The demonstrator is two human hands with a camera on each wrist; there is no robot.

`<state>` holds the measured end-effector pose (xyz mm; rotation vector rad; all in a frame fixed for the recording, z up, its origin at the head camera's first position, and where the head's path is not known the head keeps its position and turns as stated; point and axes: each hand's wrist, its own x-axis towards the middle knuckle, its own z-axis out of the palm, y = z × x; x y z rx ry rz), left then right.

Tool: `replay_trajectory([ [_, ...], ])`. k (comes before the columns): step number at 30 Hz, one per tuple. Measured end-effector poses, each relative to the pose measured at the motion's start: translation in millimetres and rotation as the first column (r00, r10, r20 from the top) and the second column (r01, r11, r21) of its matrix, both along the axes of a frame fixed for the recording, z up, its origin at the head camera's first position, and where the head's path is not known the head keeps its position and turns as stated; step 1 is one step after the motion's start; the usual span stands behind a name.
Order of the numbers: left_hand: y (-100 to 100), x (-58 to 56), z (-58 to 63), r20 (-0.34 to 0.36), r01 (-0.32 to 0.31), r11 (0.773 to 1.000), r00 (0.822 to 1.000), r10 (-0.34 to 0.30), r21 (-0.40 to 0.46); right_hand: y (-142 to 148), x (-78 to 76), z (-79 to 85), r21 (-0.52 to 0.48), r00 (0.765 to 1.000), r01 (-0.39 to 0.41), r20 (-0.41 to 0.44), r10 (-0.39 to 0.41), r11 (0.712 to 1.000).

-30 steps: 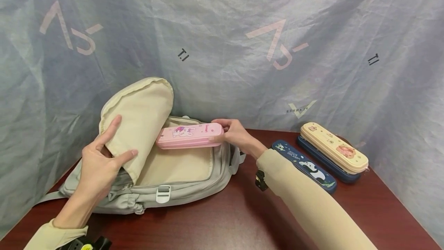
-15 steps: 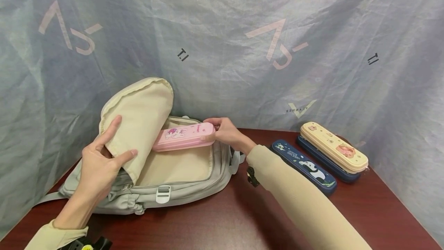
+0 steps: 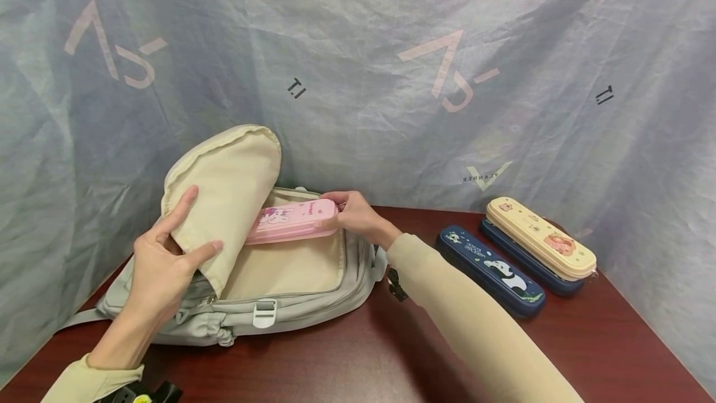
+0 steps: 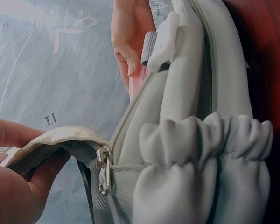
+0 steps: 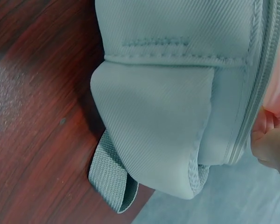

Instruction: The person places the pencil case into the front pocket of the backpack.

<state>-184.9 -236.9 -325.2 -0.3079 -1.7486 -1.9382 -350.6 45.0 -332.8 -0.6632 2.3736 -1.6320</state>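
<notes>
A light grey backpack [image 3: 313,311] lies on the table, its cream-lined flap [image 3: 224,198] lifted up on the left. My left hand [image 3: 165,263] holds that flap by its edge, thumb on the lining; the left wrist view shows the fabric between thumb and fingers. With my right hand [image 3: 358,219] I grip the right end of a pink pencil case [image 3: 296,221] with a rabbit print. The case lies across the backpack's opening, its left end hidden behind the flap. In the right wrist view only my fingertips [image 5: 270,140] show, beside the backpack's zipped edge.
On the table's right side lies a navy pencil case with a panda [image 3: 492,271]. Behind it, a cream pencil case [image 3: 541,238] is stacked on another navy case [image 3: 559,285]. A grey printed cloth [image 3: 358,79] hangs around the back of the table.
My right hand has moved left with the pink pencil case, pushing its left end further behind the flap. The left hand has stayed in place on the flap.
</notes>
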Motion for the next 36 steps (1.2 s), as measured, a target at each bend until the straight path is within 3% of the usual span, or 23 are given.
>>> replay_trajectory([
  [15, -1, 0.3, 0.9, -0.009, -0.004, 1.0, 1.0, 0.004, -0.012, -10, -2.9, -3.8, 0.017, 0.999, -0.041, -0.008, 0.041, 0.999],
  [28, -1, 0.3, 0.2, -0.01, 0.007, 1.0, 1.0, -0.007, -0.002, -14, -4.9, -6.3, 0.152, 0.998, -0.013, -0.051, 0.021, 0.988],
  [36, -1, -0.2, 0.2, -0.009, 0.003, 1.0, 1.0, -0.003, -0.004, -12, -3.6, -6.3, 0.164, 0.999, -0.037, -0.004, 0.038, 0.986],
])
